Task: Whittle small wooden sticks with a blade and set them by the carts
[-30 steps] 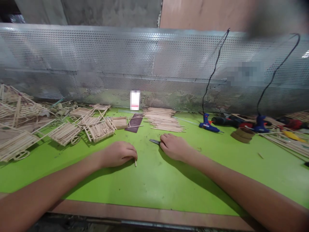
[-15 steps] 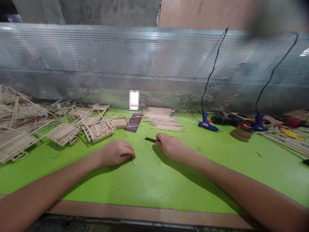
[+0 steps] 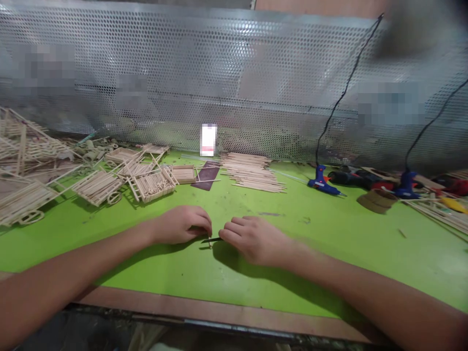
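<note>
Near the middle of the green table [image 3: 139, 265], my left hand [image 3: 183, 224] pinches a short wooden stick [image 3: 210, 245] whose lower end points toward me. My right hand [image 3: 256, 240] is closed on a dark thin blade [image 3: 211, 240]. The blade lies across the stick, just below my left fingertips; whether it has entered the wood cannot be seen. Beyond my hands lies a pile of thin wooden sticks [image 3: 252, 170], beside a dark flat sheet [image 3: 206, 176].
Small wooden carts [image 3: 97, 186] and frames crowd the left side. A blue glue gun [image 3: 322, 181] and a second glue gun [image 3: 407, 185] lie right, near a brown tape roll [image 3: 377, 201]. A perforated metal screen [image 3: 164, 73] stands behind.
My right hand has come down and turned, bringing the blade from beyond the stick onto it. My left hand still holds the stick. The camera view has tilted down slightly.
</note>
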A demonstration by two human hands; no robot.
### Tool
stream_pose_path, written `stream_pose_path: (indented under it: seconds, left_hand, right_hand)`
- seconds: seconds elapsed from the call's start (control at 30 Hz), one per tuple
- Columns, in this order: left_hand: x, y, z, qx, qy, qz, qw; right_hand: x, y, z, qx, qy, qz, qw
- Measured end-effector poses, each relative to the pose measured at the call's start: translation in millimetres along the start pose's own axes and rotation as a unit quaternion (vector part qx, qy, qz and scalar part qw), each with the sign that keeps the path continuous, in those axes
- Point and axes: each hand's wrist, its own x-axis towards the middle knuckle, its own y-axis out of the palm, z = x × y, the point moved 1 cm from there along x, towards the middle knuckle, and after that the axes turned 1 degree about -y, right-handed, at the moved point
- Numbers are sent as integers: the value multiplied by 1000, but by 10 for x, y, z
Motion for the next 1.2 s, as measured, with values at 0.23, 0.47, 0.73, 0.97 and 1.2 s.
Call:
stream_pose_path:
  seconds: [0.23, 0.47, 0.73, 0.97, 1.2]
  left_hand:
    - [8, -4, -22, 0, 8, 1, 1000]
    - [2, 3, -17, 8, 11, -3, 1000]
    - [-27, -72, -69, 99, 57, -54, 992]
    - [-64, 9, -259, 231, 115, 10, 966]
    - [-62, 96, -262, 233, 117, 6, 965]
  right_hand:
    - [-1, 52, 53, -1, -9, -12, 1000]
    - [8, 65, 79, -2, -12, -8, 1000]
    - [21, 75, 83, -9, -1, 6, 1000]
    - [29, 84, 86, -11, 9, 17, 1000]
    - [41, 80, 86, 1, 6, 20, 1000]
